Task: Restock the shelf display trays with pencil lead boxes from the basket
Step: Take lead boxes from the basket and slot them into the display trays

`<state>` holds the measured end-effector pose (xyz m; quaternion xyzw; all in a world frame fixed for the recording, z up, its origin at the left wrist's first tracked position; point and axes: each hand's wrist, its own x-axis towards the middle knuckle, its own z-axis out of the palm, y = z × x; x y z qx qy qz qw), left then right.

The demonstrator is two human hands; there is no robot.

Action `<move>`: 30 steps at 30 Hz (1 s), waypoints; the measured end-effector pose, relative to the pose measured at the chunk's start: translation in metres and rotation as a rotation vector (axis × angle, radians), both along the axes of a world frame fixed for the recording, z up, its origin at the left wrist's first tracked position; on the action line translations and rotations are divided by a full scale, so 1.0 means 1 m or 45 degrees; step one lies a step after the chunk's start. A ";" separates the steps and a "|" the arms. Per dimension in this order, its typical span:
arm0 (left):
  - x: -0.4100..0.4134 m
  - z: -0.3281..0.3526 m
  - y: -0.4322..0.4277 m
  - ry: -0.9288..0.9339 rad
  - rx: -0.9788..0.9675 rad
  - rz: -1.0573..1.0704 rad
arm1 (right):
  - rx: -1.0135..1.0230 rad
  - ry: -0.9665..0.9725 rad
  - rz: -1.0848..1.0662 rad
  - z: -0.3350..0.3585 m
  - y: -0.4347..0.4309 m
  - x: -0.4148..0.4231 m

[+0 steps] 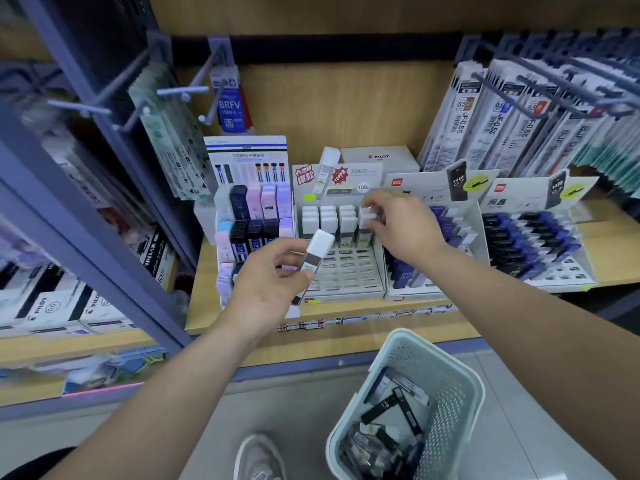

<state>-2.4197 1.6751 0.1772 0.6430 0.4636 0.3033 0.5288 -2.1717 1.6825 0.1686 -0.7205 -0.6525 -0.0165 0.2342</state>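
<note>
Above white tray (346,273) — left fingers (289,252) tight on 1 lead box (318,247), right fingers (374,201) likewise.

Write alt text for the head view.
Right hand pinches a white lead box at the right column of the display tray; left hand holds a second box nearby. A basket with more boxes sits below.

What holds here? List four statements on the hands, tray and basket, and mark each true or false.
The left hand holds a white box. True.
The right hand is in the basket. False: it pinches a back-row box in the tray.
The basket is empty. False: it holds dark boxes.
The tray's front slots are unfilled. True.
</note>
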 end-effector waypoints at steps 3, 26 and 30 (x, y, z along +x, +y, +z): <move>-0.002 -0.002 0.002 0.030 0.012 0.008 | 0.030 -0.123 -0.004 -0.002 0.002 0.000; -0.004 0.006 0.005 0.059 0.168 0.080 | 0.023 0.976 0.235 0.032 -0.024 -0.071; -0.019 0.002 0.015 0.556 0.563 0.075 | 0.102 0.768 0.113 0.031 -0.014 -0.060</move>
